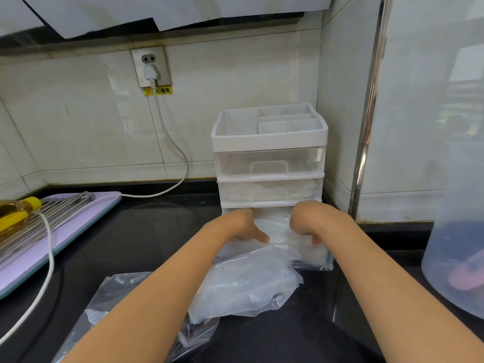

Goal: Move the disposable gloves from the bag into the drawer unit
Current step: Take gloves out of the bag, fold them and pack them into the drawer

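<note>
Left grip [245, 226] and right grip [305, 222] hold gloves [275, 229] inside bottom drawer [326, 262]

The yellow sticker [158, 90] under the wall socket [151, 67] reads "心触电".

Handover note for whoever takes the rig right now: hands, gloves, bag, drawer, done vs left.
Left hand: in the pulled-out bottom drawer, on the gloves, fingers bent down; grip unclear.
Right hand: same, at the drawer's right side.
The gloves: one wad, partly in the drawer, the rest hanging over its front onto the counter.
Bag: lies on the counter nearer the person, partly under the left forearm; looks emptied.
Done: gloves out of the bag, partly in the drawer.
Left: tuck the overhang in, shut the drawer.
</note>
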